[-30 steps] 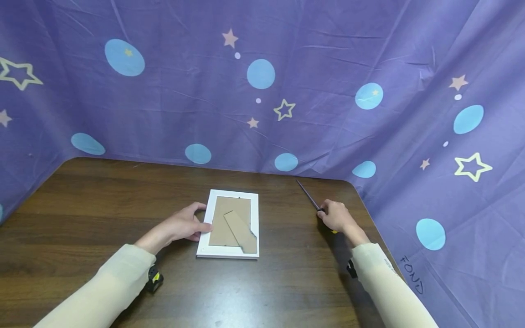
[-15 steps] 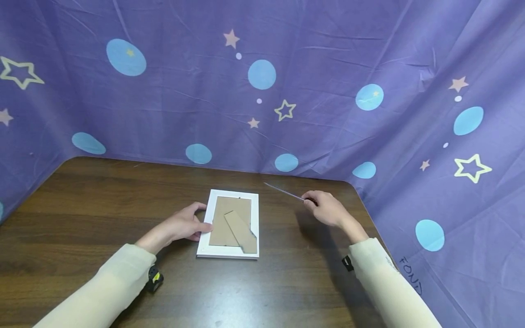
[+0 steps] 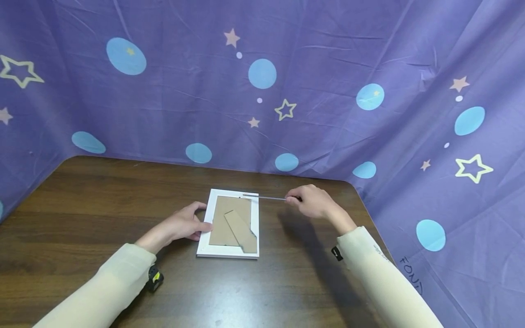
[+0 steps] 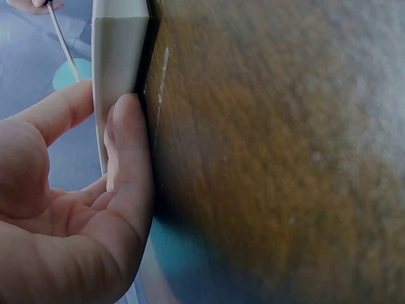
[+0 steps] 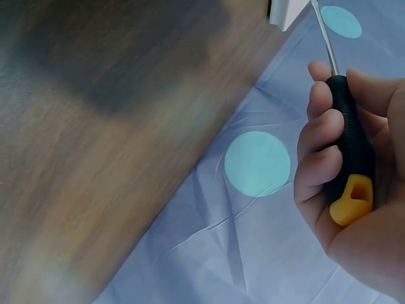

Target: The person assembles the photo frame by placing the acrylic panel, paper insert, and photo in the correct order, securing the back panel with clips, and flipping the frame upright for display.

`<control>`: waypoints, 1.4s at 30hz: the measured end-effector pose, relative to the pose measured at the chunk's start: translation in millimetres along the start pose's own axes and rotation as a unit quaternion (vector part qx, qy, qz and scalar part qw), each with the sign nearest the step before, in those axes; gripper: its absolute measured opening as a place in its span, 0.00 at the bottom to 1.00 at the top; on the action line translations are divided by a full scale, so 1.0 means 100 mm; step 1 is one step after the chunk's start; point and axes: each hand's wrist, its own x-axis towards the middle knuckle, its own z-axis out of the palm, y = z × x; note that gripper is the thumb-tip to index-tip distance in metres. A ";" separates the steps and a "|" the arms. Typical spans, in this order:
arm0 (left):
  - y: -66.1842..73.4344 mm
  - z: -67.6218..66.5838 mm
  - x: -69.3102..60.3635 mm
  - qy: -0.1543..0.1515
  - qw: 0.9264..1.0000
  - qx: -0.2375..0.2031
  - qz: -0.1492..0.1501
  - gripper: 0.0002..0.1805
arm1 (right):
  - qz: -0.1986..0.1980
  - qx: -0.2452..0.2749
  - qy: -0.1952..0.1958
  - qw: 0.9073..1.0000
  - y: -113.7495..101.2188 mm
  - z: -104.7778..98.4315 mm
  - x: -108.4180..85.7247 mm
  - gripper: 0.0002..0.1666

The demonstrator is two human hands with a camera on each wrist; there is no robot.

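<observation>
A white picture frame (image 3: 254, 216) lies face down on the table, its brown cardboard backing (image 3: 221, 230) and stand leg (image 3: 241, 233) uppermost. My left hand (image 3: 184, 225) grips its left edge, thumb on the back face and fingers against the side (image 4: 120, 50). In my right hand (image 3: 315, 202) is a screwdriver (image 5: 348, 133) with a black and yellow handle, fingers wrapped round it. Its thin metal shaft (image 3: 270, 198) crosses the frame's top right rim, the tip close to a small dark tab at the backing's top edge. Whether the tip touches the tab, I cannot tell.
The brown wooden table (image 3: 123, 196) reaches back to a purple curtain (image 3: 320, 54) with stars and blue spots, which also hangs at both sides. A wrist strap with a camera (image 3: 154, 279) hangs under my left sleeve.
My right hand has lifted the screwdriver from the table's right side and carried it left, turning the shaft until its tip is over the frame. The left hand and frame stay put.
</observation>
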 end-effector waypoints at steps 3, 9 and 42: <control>-0.01 0.00 0.00 0.001 1.000 0.002 0.003 0.46 | 0.002 -0.015 -0.005 1.000 -0.02 0.00 0.04 0.15; -0.01 0.00 0.01 0.002 1.000 -0.002 0.007 0.46 | 0.001 -0.029 -0.015 0.999 -0.06 -0.01 0.08 0.16; 0.00 0.02 0.00 0.006 1.000 0.002 0.003 0.45 | 0.079 0.154 -0.297 0.939 -0.33 -0.64 0.46 0.25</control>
